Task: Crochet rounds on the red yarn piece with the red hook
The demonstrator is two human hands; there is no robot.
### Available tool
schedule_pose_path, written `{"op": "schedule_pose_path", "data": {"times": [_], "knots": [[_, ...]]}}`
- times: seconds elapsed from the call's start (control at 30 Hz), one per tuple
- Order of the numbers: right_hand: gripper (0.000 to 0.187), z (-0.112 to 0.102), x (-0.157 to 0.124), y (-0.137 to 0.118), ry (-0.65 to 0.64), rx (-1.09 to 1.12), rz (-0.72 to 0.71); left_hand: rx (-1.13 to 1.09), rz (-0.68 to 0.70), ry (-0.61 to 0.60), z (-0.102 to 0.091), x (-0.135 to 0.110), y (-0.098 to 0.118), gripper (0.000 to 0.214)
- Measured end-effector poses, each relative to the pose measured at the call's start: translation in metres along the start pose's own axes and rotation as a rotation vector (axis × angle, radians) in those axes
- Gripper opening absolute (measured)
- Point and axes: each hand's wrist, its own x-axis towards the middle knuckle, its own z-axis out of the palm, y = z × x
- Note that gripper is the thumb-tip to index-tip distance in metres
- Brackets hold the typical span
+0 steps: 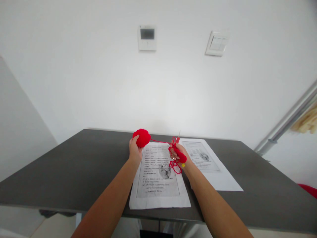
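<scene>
My left hand is closed around a ball of red yarn, held above the far end of a printed sheet. From the ball a taut strand runs across to my right hand. That hand is closed on a bunched piece of red yarn work, with loose loops hanging below the fingers. A thin metal tip pokes out above the fist, and a small yellow end shows beneath it. The fingers hide most of this tool, so its kind is unclear.
Both sheets lie on a dark grey table, the second printed sheet to the right. Behind the table rises a white wall with a control panel and a switch. A grey rail slants at the right.
</scene>
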Motion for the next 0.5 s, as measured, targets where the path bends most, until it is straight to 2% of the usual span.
{"op": "schedule_pose_path", "data": {"times": [0.2,0.37,0.5], "knots": [[0.041,-0.001,0.0,0.001,-0.014,0.008,-0.012,-0.004,-0.02,0.102,0.006,-0.004,0.002,0.027],[0.04,0.002,-0.001,0.0,-0.032,0.018,-0.026,-0.01,-0.025,0.125,0.01,-0.007,0.005,0.025],[0.038,-0.004,0.001,0.003,-0.048,0.028,-0.018,-0.012,-0.031,0.131,0.011,-0.009,0.006,0.025]]}}
